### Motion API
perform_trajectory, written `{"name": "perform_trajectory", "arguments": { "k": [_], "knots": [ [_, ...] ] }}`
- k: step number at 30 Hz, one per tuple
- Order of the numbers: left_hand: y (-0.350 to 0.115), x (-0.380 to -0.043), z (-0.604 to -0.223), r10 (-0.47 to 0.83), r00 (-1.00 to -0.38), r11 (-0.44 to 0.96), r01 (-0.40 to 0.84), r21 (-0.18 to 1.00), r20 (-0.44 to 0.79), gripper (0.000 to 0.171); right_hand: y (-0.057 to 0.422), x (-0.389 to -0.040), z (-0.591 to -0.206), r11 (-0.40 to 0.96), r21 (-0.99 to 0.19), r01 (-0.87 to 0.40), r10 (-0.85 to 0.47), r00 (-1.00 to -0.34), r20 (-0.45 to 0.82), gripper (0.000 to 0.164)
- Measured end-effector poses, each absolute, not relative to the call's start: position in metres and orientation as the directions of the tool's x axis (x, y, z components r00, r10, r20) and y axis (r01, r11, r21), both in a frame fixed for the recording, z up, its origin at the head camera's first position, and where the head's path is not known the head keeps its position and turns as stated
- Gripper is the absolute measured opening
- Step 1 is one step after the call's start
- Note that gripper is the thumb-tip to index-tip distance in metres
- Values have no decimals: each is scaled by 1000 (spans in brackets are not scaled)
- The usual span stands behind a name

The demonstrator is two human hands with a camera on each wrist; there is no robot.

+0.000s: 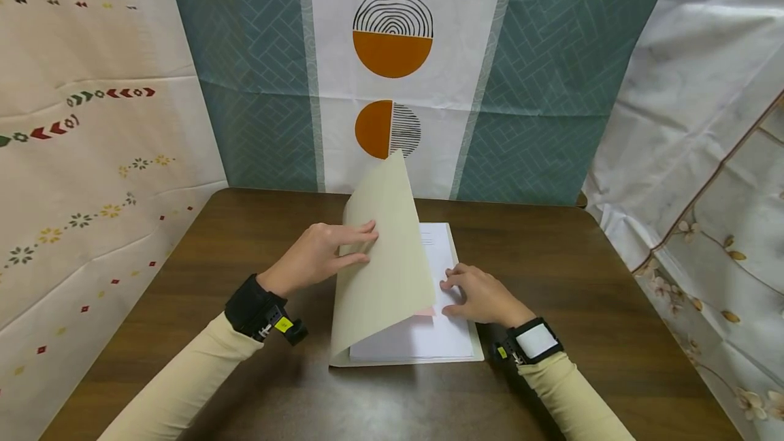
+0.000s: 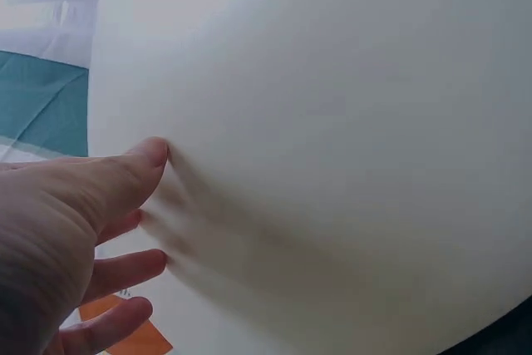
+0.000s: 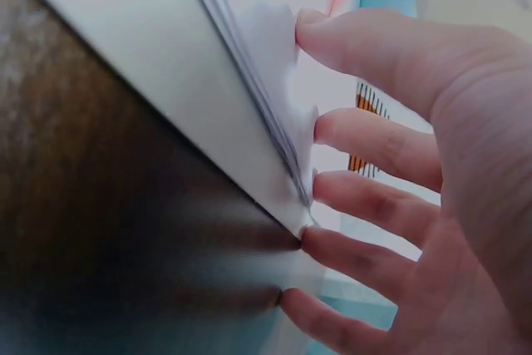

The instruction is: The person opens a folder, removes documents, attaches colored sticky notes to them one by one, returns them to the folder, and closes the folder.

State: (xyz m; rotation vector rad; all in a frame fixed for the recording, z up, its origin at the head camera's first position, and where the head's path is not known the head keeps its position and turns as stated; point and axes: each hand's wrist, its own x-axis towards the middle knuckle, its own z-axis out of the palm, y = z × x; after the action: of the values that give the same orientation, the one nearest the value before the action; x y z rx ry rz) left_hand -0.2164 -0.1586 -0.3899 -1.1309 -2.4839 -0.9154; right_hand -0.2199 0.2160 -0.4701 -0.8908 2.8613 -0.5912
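Note:
A pale cream paper folder stands half open on the table, its front cover raised and bent to the left. Inside lies a stack of white sheets, and a small piece of pink paper peeks out under the cover. My left hand touches the outside of the cover with its fingers extended. The fingertips of my right hand rest on the sheets near their right edge, fingers spread and slightly bent. From the right wrist view, the edges of several sheets show beside these fingers.
The brown wooden table extends around the folder on all sides. Behind it hangs a teal and white cloth with orange half circles. Patterned white cloths hang at both sides. Each wrist wears a black strap with a small device.

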Motion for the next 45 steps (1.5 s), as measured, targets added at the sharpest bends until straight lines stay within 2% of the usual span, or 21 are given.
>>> {"name": "perform_trajectory", "arguments": {
  "k": [5,6,15,21,27,38,41,45],
  "knots": [
    [-150,-216,-399,601,-667,497,744,448,441,51,224,-220,-475,718,-405,-566,-602,-797,48,39],
    [-149,-216,-401,605,-671,501,740,450,430,51,221,-214,-466,728,-411,-549,-592,-805,26,39],
    [-138,-214,-414,634,-675,535,736,415,378,49,236,-216,-471,680,-499,-538,-616,-788,11,52],
    [-131,-214,-418,652,-679,526,726,443,338,47,249,-215,-470,718,-468,-515,-564,-825,43,49],
    [-125,-216,-424,661,-684,530,717,453,308,45,261,-214,-468,794,-416,-443,-480,-877,17,50],
    [-116,-216,-439,682,-673,540,727,425,285,39,265,-214,-466,817,-391,-423,-458,-889,6,50],
    [-114,-219,-448,698,-657,523,740,423,286,39,266,-214,-466,815,-398,-421,-458,-889,2,48],
    [-113,-241,-487,732,-602,475,787,394,319,44,270,-213,-466,816,-401,-417,-452,-892,6,47]
  ]
}}
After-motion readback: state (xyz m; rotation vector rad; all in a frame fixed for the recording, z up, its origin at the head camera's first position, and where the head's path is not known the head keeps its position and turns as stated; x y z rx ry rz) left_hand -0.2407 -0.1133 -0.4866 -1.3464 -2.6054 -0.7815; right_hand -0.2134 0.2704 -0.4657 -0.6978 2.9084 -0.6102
